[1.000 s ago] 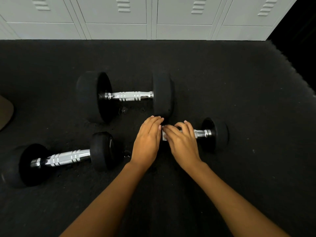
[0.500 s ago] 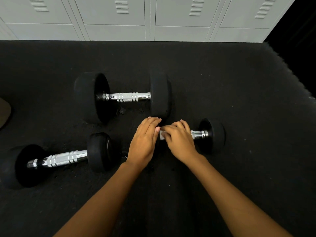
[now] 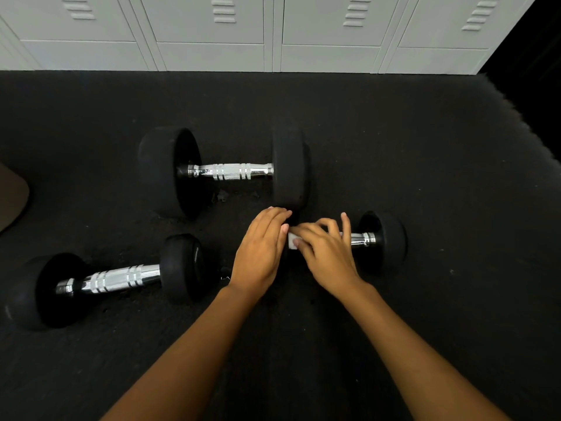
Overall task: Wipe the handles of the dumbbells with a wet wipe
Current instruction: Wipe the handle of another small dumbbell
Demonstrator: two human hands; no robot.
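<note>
Three black dumbbells with chrome handles lie on the dark floor mat. The small right dumbbell (image 3: 384, 238) is under my hands; only the right end of its handle shows. My right hand (image 3: 326, 253) curls over the handle and presses a white wet wipe (image 3: 292, 240) against it. My left hand (image 3: 261, 253) lies with straight fingers over this dumbbell's left head, which is hidden. The large dumbbell (image 3: 227, 171) lies behind my hands, and a third dumbbell (image 3: 112, 279) lies at the near left.
Grey lockers (image 3: 273, 31) line the back wall. The black mat (image 3: 425, 147) ends in a ragged edge at the right. A brown object (image 3: 12, 196) pokes in at the left edge.
My right hand has shifted slightly along the handle with the wipe, and its fingers have lifted a little. My left hand stays in place on the dumbbell's head.
</note>
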